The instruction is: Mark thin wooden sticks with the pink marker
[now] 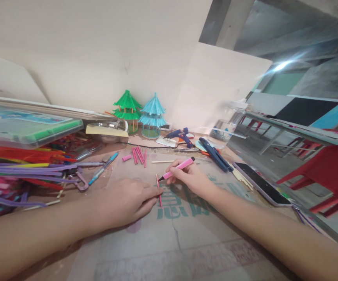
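A thin stick (160, 200), mostly pink with a paler stretch near its upper end, lies on the plastic sheet (145, 249). My left hand (130, 201) rests beside it, palm down, its index fingertip pressing on the stick. In my right hand (188, 175) is a pink marker (180, 168), its dark tip touching or just above the stick's upper part. Several pink sticks (139, 155) lie beyond my hands, next to the pink marker cap (126, 158). One plain stick (163, 161) lies behind the marker.
Green (128, 105) and blue (153, 113) model pavilions stand at the back. A glue gun (180, 135), a navy stapler-like tool (214, 154) and a phone (261, 183) lie rightward. Pipe cleaners (25, 171) and a plastic case (34, 125) crowd the left; a blue pen (103, 168) lies nearby.
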Demonstrator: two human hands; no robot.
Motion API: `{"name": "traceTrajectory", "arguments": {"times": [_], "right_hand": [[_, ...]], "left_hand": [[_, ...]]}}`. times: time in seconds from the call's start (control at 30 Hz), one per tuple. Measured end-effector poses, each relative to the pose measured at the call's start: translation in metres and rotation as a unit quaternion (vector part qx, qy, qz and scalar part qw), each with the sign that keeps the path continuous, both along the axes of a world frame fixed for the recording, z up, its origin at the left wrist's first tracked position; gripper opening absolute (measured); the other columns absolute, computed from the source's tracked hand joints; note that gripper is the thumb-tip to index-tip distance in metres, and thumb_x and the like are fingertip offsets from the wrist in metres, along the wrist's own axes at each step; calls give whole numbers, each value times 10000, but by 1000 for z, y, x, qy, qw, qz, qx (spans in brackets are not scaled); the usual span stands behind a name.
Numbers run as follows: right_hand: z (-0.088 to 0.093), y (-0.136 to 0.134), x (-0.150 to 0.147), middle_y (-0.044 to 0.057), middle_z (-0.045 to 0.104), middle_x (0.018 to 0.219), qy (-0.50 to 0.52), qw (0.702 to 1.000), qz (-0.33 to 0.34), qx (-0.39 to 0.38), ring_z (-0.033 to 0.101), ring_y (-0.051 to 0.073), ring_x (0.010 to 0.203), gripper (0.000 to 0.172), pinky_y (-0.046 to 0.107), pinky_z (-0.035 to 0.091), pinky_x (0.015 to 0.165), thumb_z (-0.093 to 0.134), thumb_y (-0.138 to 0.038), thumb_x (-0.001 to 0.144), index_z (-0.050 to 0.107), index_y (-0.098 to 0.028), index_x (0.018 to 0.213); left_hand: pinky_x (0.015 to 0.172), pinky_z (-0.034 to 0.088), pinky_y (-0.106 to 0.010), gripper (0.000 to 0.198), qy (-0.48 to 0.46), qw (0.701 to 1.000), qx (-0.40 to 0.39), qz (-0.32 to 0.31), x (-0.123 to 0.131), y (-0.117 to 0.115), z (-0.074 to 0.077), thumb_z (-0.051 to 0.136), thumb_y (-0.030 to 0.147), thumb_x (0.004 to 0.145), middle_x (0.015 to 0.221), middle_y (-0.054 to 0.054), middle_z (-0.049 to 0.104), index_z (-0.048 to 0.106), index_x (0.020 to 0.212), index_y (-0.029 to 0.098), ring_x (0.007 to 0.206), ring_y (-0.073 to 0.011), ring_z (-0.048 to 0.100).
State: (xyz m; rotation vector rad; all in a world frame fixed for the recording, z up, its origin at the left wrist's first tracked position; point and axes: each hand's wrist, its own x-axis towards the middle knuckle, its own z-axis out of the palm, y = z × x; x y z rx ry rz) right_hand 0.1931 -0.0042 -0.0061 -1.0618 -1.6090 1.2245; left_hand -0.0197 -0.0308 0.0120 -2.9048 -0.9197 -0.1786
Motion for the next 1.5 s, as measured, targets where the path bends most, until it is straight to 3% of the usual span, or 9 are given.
{"name": "traceTrajectory", "arguments": {"times": [0.33, 0.53, 0.9, 1.1, 1.3, 1.5], "right_hand": [[-1, -1, -1, -16, 660, 615, 28, 999, -20, -32, 609, 110, 594, 274, 242, 474, 627, 736, -420, 717, 596, -186, 743], [-2, 0, 0, -18, 657, 605, 29, 999, -20, -32, 607, 109, 585, 255, 242, 471, 621, 729, -402, 726, 592, -187, 739], [1, -1, 1, -4, 643, 589, -3, 1000, 30, -5, 610, 116, 557, 276, 245, 460, 576, 694, -428, 735, 597, -170, 726], [0, 0, -1, -14, 651, 599, 16, 1000, -11, -15, 605, 105, 574, 255, 238, 469, 612, 707, -407, 731, 589, -182, 739], [2, -1, 0, -7, 644, 587, -3, 1000, 22, -13, 606, 114, 557, 285, 241, 463, 576, 714, -434, 724, 594, -175, 717], [0, 0, -1, -13, 651, 608, 12, 1000, -21, -14, 607, 118, 582, 303, 253, 481, 621, 725, -456, 719, 576, -192, 734]], "left_hand": [[633, 484, -279, 280, -3, 1000, 13, -8, -1, 1, -5, 471, 240, 931, 792, -27, 725, 666, 1131, 254, 715, -204, 691], [597, 465, -259, 249, -6, 996, 79, -48, -3, -4, -7, 486, 194, 935, 693, -34, 682, 708, 1047, 216, 642, -189, 659], [621, 465, -260, 257, -54, 997, 31, -55, -3, -1, -4, 520, 203, 905, 746, -19, 724, 725, 1050, 258, 696, -183, 683], [624, 466, -257, 268, -53, 997, 28, -51, -3, -3, -4, 501, 210, 913, 741, -18, 716, 725, 1048, 264, 701, -182, 681], [640, 475, -263, 281, -50, 997, 25, -49, -3, -2, -4, 492, 207, 912, 759, -23, 723, 722, 1062, 264, 712, -185, 682], [637, 475, -260, 276, -57, 996, 24, -59, -3, -1, -4, 485, 204, 915, 736, -21, 718, 729, 1035, 253, 699, -183, 681]]}}
